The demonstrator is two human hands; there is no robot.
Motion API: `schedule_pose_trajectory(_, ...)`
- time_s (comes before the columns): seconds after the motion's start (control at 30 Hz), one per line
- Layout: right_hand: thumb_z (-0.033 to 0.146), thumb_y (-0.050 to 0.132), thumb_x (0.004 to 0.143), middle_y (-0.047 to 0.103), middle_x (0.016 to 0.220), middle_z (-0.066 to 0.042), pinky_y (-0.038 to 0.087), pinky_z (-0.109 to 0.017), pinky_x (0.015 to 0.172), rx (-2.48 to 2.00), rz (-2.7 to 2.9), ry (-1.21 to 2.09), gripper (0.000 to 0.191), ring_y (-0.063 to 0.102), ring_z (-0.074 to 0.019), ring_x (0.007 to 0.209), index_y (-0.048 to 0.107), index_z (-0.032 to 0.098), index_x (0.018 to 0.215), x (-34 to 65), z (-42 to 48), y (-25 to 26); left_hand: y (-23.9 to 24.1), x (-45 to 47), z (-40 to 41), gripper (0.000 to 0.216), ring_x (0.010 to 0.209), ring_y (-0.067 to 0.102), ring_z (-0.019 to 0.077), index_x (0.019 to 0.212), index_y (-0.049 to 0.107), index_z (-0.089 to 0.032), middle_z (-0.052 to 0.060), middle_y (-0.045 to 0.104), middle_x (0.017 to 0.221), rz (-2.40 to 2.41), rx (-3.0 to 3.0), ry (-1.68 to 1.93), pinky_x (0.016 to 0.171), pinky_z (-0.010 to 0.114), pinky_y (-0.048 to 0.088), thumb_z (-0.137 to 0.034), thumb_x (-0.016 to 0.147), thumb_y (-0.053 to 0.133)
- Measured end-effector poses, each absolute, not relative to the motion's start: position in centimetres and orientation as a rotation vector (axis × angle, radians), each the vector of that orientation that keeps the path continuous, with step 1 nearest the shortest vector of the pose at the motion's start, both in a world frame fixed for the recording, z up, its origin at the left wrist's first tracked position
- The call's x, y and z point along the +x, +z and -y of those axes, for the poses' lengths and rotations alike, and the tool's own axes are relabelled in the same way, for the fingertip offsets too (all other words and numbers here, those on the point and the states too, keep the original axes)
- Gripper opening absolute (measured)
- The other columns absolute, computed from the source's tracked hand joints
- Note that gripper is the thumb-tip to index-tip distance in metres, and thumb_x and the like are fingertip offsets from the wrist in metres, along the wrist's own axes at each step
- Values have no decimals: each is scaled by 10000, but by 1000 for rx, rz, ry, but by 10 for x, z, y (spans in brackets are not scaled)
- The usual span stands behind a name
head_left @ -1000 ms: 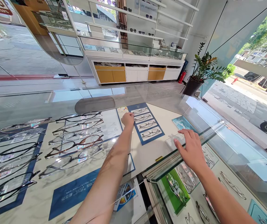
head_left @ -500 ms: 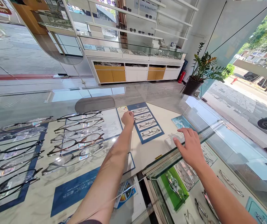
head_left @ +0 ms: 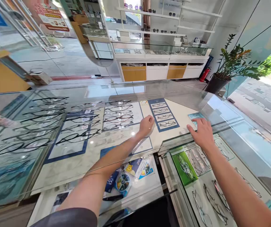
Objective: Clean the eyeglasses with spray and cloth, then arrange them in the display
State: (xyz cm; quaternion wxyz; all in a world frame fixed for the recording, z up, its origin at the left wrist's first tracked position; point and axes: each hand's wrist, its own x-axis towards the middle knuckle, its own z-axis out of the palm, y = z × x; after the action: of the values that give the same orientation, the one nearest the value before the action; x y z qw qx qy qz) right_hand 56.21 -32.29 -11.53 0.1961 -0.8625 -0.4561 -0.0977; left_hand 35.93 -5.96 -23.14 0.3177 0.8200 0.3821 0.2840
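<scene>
My left hand (head_left: 147, 125) is closed, fingers curled in, just left of a blue display card (head_left: 163, 128) with several pairs of eyeglasses (head_left: 162, 110) in rows. Whatever it may hold is hidden; I cannot tell whether it touches the glass. My right hand (head_left: 202, 130) is spread, palm down, near the glass edge at the counter's corner, by a small teal card (head_left: 194, 116). It holds nothing that I can see. Left of my left hand, more glasses (head_left: 118, 118) lie in a column on a white, blue-edged board.
Below my right arm, a side case holds a green tray (head_left: 184, 168) with glasses. Discs and leaflets (head_left: 123, 182) lie in an open area under my left arm. More frames (head_left: 28, 143) fill the left end. Beyond stand a potted plant (head_left: 217, 83) and white shelving (head_left: 149, 14).
My left hand has drawn back toward me from the top of the blue card, and its elbow has swung outward. The view has turned left. My right hand stays near the glass corner.
</scene>
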Motion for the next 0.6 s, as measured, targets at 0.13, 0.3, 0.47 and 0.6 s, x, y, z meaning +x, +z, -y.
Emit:
schedule_pose_trajectory(0.13, 581, 473, 1055, 672, 1392, -209, 461, -553, 1106, -2430, 1304, -290, 566, 577, -421, 1303, 706, 174, 1371, 571, 321, -120, -220, 288, 121, 280, 801, 624, 206, 837, 551, -235, 28, 677, 822, -921, 2268, 511, 766, 318, 420, -379, 1066, 481)
schedule_pose_trajectory(0.3, 608, 426, 1036, 663, 1395, -250, 454, -570, 1114, -2458, 1321, -295, 656, 567, -441, 1324, 708, 140, 1398, 580, 320, -123, -168, 188, 203, 380, 791, 644, 228, 815, 642, -227, 45, 721, 825, -743, 2323, 6, 712, 326, 410, -433, 1096, 487)
schedule_pose_trajectory(0.47, 650, 409, 1011, 647, 1444, -263, 450, -605, 1133, -2484, 1309, -244, 719, 554, -473, 1356, 705, 136, 1418, 586, 318, -123, -59, 123, 241, 413, 728, 647, 196, 893, 719, -240, 7, 736, 805, -507, 2185, -278, 662, 311, 418, -495, 1121, 488)
schedule_pose_trajectory(0.6, 680, 402, 999, 641, 1460, -273, 460, -632, 1120, -2473, 1313, -211, 743, 541, -492, 1385, 705, 143, 1415, 590, 318, -125, -6, 116, 202, 360, 922, 706, 253, 976, 756, -214, 64, 805, 983, -754, 2647, 267, 838, 381, 494, -378, 1123, 470)
